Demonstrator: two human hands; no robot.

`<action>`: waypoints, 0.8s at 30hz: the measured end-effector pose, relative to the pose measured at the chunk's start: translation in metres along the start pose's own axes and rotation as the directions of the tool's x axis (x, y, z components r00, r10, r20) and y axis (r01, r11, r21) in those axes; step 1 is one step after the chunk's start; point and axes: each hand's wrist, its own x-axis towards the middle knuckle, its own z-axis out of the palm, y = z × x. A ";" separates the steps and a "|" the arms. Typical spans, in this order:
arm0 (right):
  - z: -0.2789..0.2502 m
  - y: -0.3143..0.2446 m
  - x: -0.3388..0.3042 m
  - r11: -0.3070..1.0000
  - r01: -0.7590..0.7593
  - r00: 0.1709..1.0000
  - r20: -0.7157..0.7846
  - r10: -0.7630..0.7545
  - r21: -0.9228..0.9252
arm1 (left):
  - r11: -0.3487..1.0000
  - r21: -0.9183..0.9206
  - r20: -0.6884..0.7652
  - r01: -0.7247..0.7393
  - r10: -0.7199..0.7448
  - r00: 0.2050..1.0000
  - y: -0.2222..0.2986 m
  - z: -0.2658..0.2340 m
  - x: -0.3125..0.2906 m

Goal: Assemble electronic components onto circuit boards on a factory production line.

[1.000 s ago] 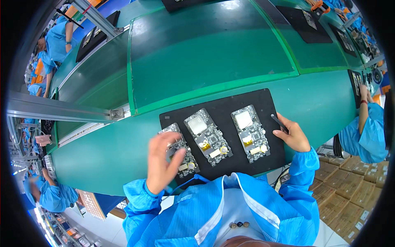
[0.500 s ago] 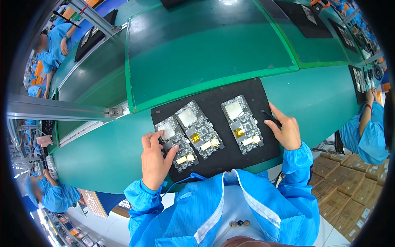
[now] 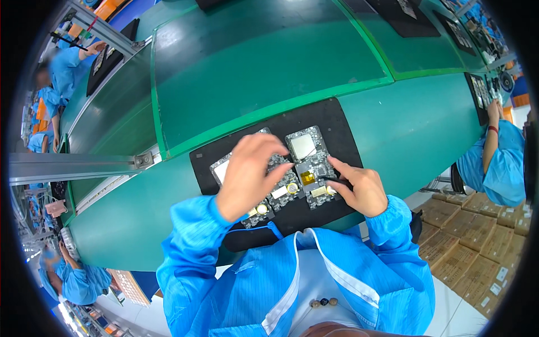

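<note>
A black mat [image 3: 343,130] lay aslant on the green desk [image 3: 407,121], and beyond its far edge ran a wide green panel [image 3: 264,62] bordered in brighter green. To the left of the mat, a metal rail [image 3: 78,167] reached in from the side and ended short of it. A blue coiled cord [image 3: 273,230] crossed the mat's near edge, close to the person's blue jacket [image 3: 247,275]. Well off to the mat's right, a co-worker's sleeve [image 3: 497,174] showed by another dark mat [image 3: 478,96], and stacked cardboard boxes [image 3: 466,241] stood on the floor to the near right. Three circuit boards rested on the mat: the right board [image 3: 320,160] in full line of its middle, the middle board [image 3: 281,196] just beside it, and the left board [image 3: 220,170] toward the mat's left edge. The left hand [image 3: 251,174], blurred, was above the mat's left half with its thumb and fingers parted and nothing visible between them; it hid much of the left and middle boards, and whether it touched either could not be told. The right hand [image 3: 364,190] was at the mat's right side, pinching a slim dark tool [image 3: 339,180] that pointed leftward over the lower part of the right board, near its yellow patch [image 3: 307,178]; contact between tip and board could not be made out.
</note>
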 end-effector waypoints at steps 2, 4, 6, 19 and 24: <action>0.007 0.008 0.005 1.000 0.015 0.996 -0.084 -0.014 0.014 | 0.999 -0.014 0.021 0.033 -0.033 0.999 0.002 0.030 0.013; 0.006 0.009 0.013 0.999 0.003 0.985 -0.175 0.005 0.046 | 0.999 -0.014 0.010 0.044 -0.043 0.999 0.002 0.051 0.022; 0.011 0.018 0.021 0.995 0.043 0.977 -0.212 -0.024 0.085 | 0.999 0.016 -0.058 0.045 -0.044 0.997 0.000 0.067 0.027; 0.019 0.027 0.045 0.965 0.045 0.983 -0.185 0.004 0.260 | 0.988 -0.144 -0.004 0.059 -0.060 0.998 -0.006 0.081 0.027; 0.010 0.016 0.034 0.984 0.021 0.965 -0.261 0.027 0.179 | 0.990 -0.130 0.006 0.063 -0.062 0.998 -0.005 0.079 0.027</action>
